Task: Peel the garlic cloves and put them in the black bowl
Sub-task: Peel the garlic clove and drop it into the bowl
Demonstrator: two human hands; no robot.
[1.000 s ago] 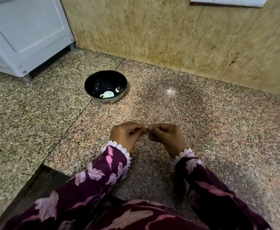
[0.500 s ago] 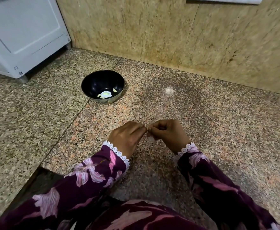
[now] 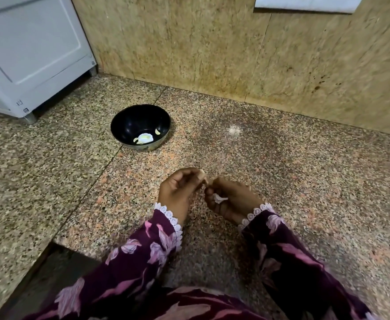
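Both hands meet fingertip to fingertip just above the speckled granite floor (image 3: 281,181): the left hand (image 3: 179,190) curls its fingers and pinches a small garlic clove (image 3: 206,180) at the point where it touches the right hand (image 3: 232,199), whose fingers are also curled round the clove's other side, with a scrap of white papery skin (image 3: 219,198) caught against its palm. Beyond the grip and off to its left, well apart from the hands, the black bowl (image 3: 129,122) stands upright on the floor with a few pale peeled pieces (image 3: 144,137) lying in its bottom. Farther out beyond the bowl rises the mottled tan wall (image 3: 212,42), and a white cabinet (image 3: 27,49) stands at the far left.
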